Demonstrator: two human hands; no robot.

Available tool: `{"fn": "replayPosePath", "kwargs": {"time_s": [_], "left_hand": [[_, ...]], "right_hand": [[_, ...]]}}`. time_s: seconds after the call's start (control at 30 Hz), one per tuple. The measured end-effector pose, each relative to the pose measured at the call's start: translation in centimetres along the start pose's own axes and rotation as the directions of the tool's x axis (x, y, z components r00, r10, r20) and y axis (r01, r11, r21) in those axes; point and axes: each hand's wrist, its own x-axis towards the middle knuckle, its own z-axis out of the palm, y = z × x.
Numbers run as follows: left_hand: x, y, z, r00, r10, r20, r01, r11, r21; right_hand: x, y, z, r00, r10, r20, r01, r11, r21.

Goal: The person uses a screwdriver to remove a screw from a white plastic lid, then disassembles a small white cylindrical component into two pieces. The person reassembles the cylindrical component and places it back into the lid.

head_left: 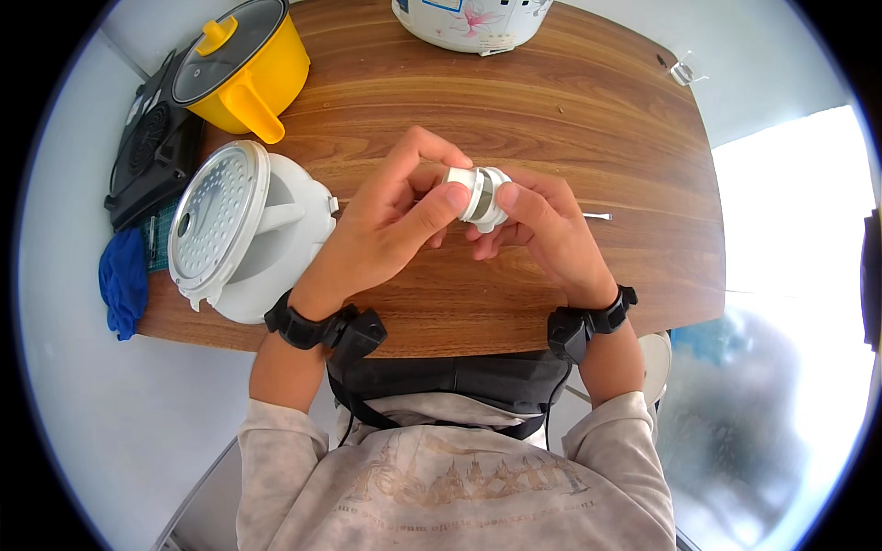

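Observation:
Over the middle of the table, both hands grip a small round white plastic valve part (481, 204). It has a short cylinder at one end and a flanged, open-sided ring at the other. My left hand (386, 220) pinches the cylinder end between thumb and fingers. The ring end sits in my right hand (551, 230), its thumb pressed on the rim and its fingers curled behind. Whether it is one piece or two fitted together, I cannot tell. From behind my right hand a thin metal rod with a flat tip (599, 216) sticks out on the table; its other end is hidden.
Left of my forearm stands a white appliance lid (303, 243) with a dimpled round plate (219, 211). Beyond it are a yellow pot (276, 83) with a glass cover, a black device (152, 138) and a blue cloth (122, 280). A white flower-patterned appliance (469, 28) stands at the far edge.

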Motion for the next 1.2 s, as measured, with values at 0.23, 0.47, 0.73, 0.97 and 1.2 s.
{"fn": "replayPosePath", "kwargs": {"time_s": [0.23,0.47,0.73,0.97,1.2], "left_hand": [[0.0,0.5,-0.1,1.0,0.022,-0.009,-0.022,1.0,-0.001],[-0.1,0.6,-0.2,1.0,0.016,-0.022,-0.015,1.0,0.003],[-0.3,0.4,0.0,0.995,0.102,-0.022,-0.104,0.987,-0.121],[-0.3,0.3,0.2,0.984,0.171,-0.045,-0.175,0.98,-0.094],[0.2,-0.5,-0.1,0.921,0.361,-0.143,-0.333,0.924,0.188]], "right_hand": [[0.0,0.2,-0.1,0.999,0.005,0.042,-0.007,0.999,0.038],[0.3,0.7,-0.2,0.996,0.033,0.081,-0.045,0.987,0.152],[0.3,0.7,-0.1,0.975,0.059,0.216,-0.129,0.936,0.329],[0.5,1.3,-0.5,0.972,0.039,0.232,-0.138,0.893,0.429],[0.6,1.3,-0.2,0.971,0.042,0.236,-0.141,0.896,0.422]]}}
